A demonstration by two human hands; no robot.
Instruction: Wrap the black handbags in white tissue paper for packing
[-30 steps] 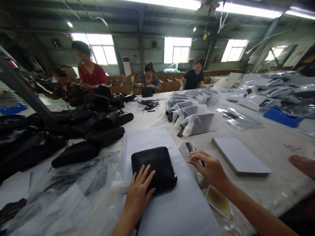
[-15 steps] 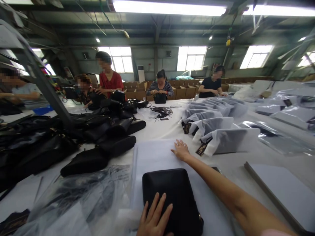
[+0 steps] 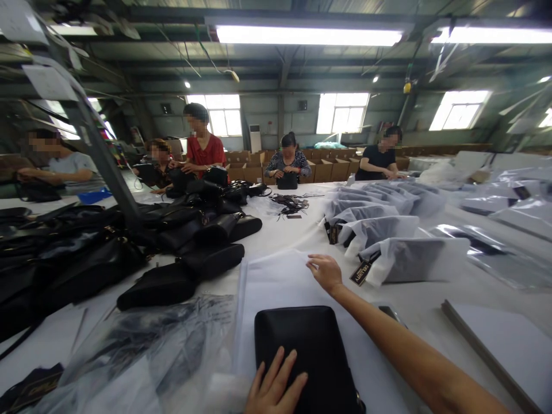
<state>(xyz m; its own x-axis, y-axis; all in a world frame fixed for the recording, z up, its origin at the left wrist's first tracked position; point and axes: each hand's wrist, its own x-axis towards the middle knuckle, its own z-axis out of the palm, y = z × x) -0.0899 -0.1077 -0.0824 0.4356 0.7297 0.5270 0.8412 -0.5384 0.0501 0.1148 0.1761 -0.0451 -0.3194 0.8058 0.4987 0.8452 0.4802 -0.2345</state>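
A black handbag (image 3: 302,339) lies flat in front of me on a stack of frosted white plastic bags (image 3: 269,282). My left hand (image 3: 278,385) rests on the handbag, its fingers spread over the smooth surface. Farther forward, my right hand (image 3: 326,272) has thumb and fingers drawn together at the top right edge of the uppermost plastic bag, which looks slightly raised there. Just to the right of that hand, a black tag with gold letters (image 3: 360,273) hangs from a wrapped handbag (image 3: 425,261).
Black handbags (image 3: 181,270) are heaped on the left behind crumpled clear plastic (image 3: 172,339). Wrapped bags stand in a row at right. White boards (image 3: 500,351) and a phone-like dark object (image 3: 390,313) lie right. A metal post (image 3: 101,155) rises left. Several people work across the table.
My right hand's fingers, spread flat on the plastic bags before, have drawn together at the top edge. My left hand stays on the handbag. The view has shifted slightly.
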